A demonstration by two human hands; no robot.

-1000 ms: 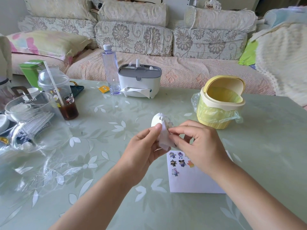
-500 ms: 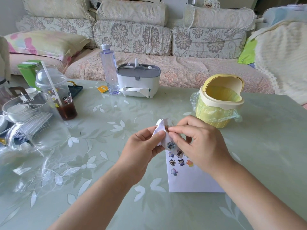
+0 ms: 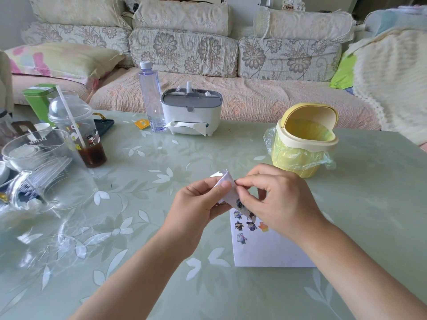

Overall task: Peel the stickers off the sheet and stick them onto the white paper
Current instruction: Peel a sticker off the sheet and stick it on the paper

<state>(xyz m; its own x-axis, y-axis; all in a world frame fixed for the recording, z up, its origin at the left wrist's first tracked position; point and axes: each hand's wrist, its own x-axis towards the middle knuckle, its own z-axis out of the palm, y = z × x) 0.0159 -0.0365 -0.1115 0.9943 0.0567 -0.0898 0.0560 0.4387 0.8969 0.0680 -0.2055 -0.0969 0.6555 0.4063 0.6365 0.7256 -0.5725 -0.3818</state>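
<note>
Obs. Left hand [image 3: 198,205] holds the sticker sheet [image 3: 227,177] up off the table [image 3: 143,227], thumb on the near face and fingers behind, with the sheet bowed back over the thumb. Likely reason: curling the backing makes a sticker's edge stand proud so a nail can catch it. Right hand [image 3: 277,204] is curled, thumb and forefinger pinched on the sheet's right edge near the top. I read this as the peeling step.

The sheet hangs just above the far left corner of the white paper [image 3: 272,250], which lies flat on the table under the right wrist. Probably held there to keep the trip from peel to stick short. Stickers [image 3: 246,226] already on the paper form a small cluster by that corner. The visible rest is bare, so the task looks partly done.

Not resolved:
- whether a sticker is actually lifted, as the fingertips cover the pinch
- how many remain on the sheet; only a figure or two show at its lower end
- the paper's far right part, hidden under the right hand and forearm

Yellow bin [image 3: 302,146] stands open just beyond the right hand, presumably for the spent backing
</note>
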